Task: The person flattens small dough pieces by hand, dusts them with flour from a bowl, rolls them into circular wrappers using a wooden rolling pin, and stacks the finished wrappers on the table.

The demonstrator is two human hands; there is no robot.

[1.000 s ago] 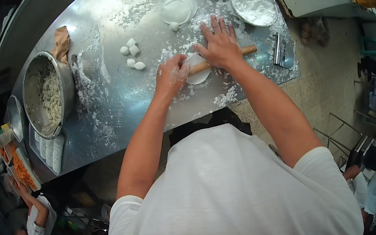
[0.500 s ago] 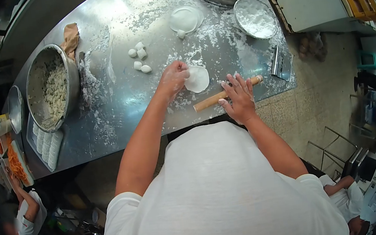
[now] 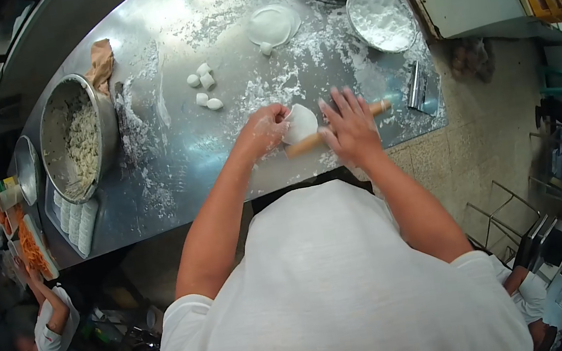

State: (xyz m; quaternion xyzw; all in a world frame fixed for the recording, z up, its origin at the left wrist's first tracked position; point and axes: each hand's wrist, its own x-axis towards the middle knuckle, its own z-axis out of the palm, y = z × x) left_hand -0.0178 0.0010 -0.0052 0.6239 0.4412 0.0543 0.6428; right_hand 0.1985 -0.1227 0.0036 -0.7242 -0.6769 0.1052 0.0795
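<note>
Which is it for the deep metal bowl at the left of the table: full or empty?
Neither, it's partly full: a pale, lumpy mixture lies inside the bowl, with bare inner wall showing beside it.

One head-worn camera looks forward and steeply down from above the worktable.

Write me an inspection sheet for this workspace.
Surface: metal table, dusted with white powder.
Job's things: dough round, rolling pin near its lower edge; small dough lumps farther left.
Clutter: crumpled cloth behind the large bowl of filling; powder bowl at far right.
Hands: left pinches the round's edge; right lies spread over the pin.
Cables: nothing seen on the table.
Surroundings: co-worker at lower left.
</note>
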